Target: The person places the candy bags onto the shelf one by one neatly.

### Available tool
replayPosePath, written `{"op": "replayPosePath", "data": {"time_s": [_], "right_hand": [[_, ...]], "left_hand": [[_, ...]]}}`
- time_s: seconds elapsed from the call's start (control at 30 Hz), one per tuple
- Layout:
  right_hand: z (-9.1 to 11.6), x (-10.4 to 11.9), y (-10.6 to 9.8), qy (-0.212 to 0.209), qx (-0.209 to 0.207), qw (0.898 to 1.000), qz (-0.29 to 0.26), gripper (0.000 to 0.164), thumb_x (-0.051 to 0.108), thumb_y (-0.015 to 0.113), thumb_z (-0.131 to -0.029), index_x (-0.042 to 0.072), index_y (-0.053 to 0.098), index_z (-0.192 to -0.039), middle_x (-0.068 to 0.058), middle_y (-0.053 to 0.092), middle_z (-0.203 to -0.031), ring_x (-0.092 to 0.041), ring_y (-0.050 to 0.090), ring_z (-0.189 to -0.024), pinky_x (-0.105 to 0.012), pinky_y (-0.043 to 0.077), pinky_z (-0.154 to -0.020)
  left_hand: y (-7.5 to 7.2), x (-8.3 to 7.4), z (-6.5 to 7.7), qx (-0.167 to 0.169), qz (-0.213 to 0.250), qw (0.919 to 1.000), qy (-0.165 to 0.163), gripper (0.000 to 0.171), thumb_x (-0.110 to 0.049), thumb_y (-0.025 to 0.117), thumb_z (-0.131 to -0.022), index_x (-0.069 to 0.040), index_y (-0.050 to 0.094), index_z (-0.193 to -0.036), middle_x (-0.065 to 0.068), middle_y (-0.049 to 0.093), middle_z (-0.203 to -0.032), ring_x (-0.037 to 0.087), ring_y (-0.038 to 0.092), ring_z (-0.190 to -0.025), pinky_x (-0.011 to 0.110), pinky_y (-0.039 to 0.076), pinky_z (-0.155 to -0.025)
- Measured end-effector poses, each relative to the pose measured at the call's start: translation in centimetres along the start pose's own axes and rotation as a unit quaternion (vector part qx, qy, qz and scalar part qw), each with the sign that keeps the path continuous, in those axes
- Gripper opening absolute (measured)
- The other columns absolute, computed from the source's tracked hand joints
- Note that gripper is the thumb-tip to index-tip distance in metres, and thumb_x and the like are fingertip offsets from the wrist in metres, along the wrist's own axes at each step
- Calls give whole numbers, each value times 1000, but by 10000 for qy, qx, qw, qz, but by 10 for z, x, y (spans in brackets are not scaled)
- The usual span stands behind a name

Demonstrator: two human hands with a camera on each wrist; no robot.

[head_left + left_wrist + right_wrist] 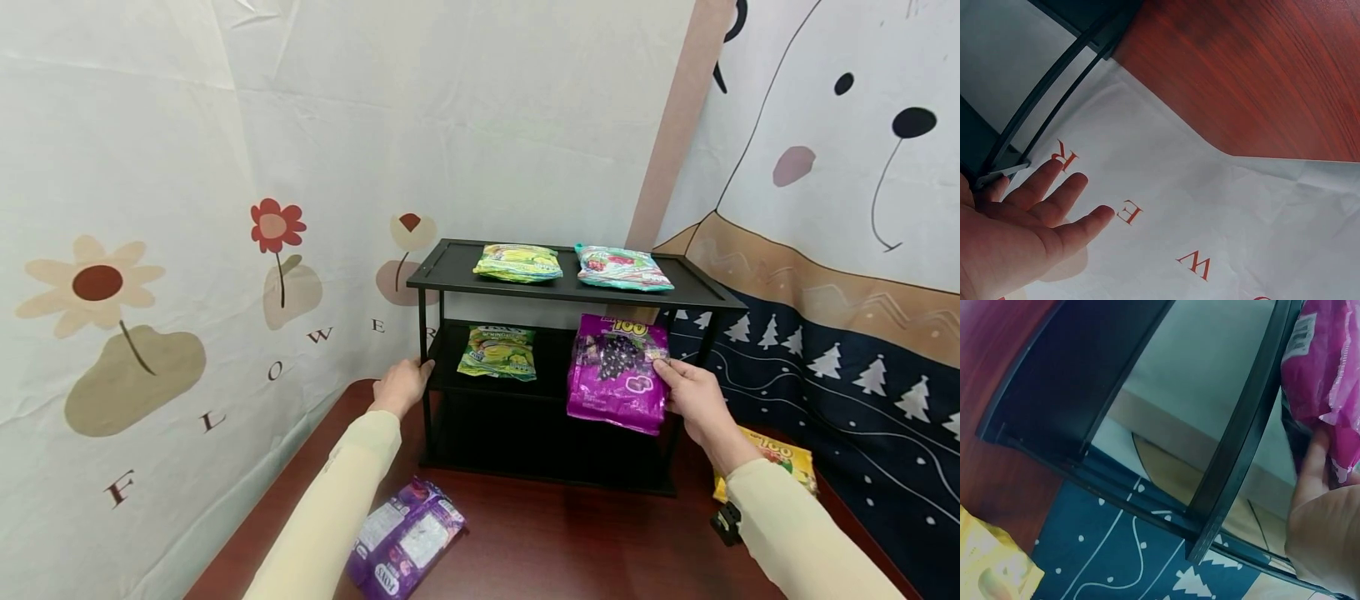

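My right hand pinches the right edge of a purple candy bag with grapes printed on it, held upright at the front of the middle tier of a black shelf rack. In the right wrist view, fingers reach behind the bag. At the rack's left side my left hand grips the middle tier's edge between thumb and index finger; in the left wrist view the hand's other fingers spread away from it. A green candy bag lies on the left of that tier.
A yellow-green bag and a teal-edged bag lie on the top tier. On the reddish-brown table, a purple bag is at the front left and a yellow bag beyond my right forearm. Printed cloth hangs behind.
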State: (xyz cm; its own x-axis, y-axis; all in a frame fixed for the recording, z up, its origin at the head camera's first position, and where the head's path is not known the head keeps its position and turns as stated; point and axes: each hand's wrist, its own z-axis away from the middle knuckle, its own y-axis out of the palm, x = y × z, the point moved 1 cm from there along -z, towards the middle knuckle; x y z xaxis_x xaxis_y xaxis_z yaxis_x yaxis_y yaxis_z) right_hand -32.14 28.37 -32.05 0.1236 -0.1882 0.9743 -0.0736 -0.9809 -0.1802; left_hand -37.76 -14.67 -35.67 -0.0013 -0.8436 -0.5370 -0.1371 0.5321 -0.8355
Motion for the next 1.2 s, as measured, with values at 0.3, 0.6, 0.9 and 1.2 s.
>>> {"op": "replayPosePath", "data": {"time_s": [0.3,0.6,0.9,1.2], "right_hand": [[-15,-1,-2,89,295,9989,358,58,18,37,-109,-20,16,-148,-38,40,-137,1,61,-85,-21,55,-77],[4,2,0,-790,-711,9293,3537,52,23,49,-105,-14,44,-140,-37,50,-134,-49,56,-115,-59,46,-92],[29,9,37,-3190,-1501,8178,4548,39,24,66,-96,-1,66,-126,-24,64,-122,-45,61,-108,-61,49,-83],[39,-4,62,-4496,-1214,6883,5562,49,23,85,-79,5,69,-121,-21,66,-114,-40,63,-99,-51,53,-75]], "left_hand": [[2,0,0,24,3,10000,1,50,-38,37,-108,-10,48,-148,23,56,-137,45,52,-124,67,36,-97],[3,1,0,72,13,10000,38,50,-39,37,-108,-9,48,-147,24,56,-136,45,52,-123,68,35,-97],[2,1,-1,42,38,10000,62,50,-39,36,-108,-10,50,-146,23,58,-133,44,53,-122,68,35,-96],[4,4,-3,75,42,10000,3,53,-40,35,-108,-8,44,-150,24,54,-139,45,50,-125,68,34,-98]]}}
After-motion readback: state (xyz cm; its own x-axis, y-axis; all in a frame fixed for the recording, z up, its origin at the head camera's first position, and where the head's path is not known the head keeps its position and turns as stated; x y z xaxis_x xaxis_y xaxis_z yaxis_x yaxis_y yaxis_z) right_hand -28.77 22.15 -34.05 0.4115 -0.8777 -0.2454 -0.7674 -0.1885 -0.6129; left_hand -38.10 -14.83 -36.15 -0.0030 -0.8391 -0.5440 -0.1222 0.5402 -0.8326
